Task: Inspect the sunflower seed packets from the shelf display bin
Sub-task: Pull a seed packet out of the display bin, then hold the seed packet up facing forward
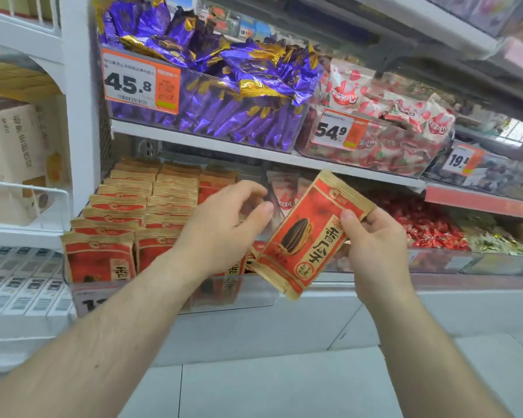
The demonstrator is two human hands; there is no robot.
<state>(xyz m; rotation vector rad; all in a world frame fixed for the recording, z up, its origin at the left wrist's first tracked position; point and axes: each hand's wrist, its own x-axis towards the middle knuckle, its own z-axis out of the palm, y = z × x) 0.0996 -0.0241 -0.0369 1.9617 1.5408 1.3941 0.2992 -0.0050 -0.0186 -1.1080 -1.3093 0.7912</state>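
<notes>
Shop shelving (254,152) fills the view, white boards with clear bins of snacks, and we stand close before it. We hold 1 sunflower seed packet (307,233) out in front of the lower shelf, lifted free of the display bin (248,294), tilted with its printed face toward us; this angle seems chosen so that the label can be read. Our right hand (375,248) pinches its upper right edge between thumb and fingers, which leaves the front uncovered. Our left hand (224,227) is just beside the packet's left edge with fingers loosely curled and holding nothing; whether it touches the packet we cannot tell. We judge it is ready to support or turn the packet. Behind the left hand, the other packets (127,218) stand upright in rows inside the bin, faces forward. On the shelf above are purple wrapped sweets (218,86) with a price tag (141,81) showing 45.8.
</notes>
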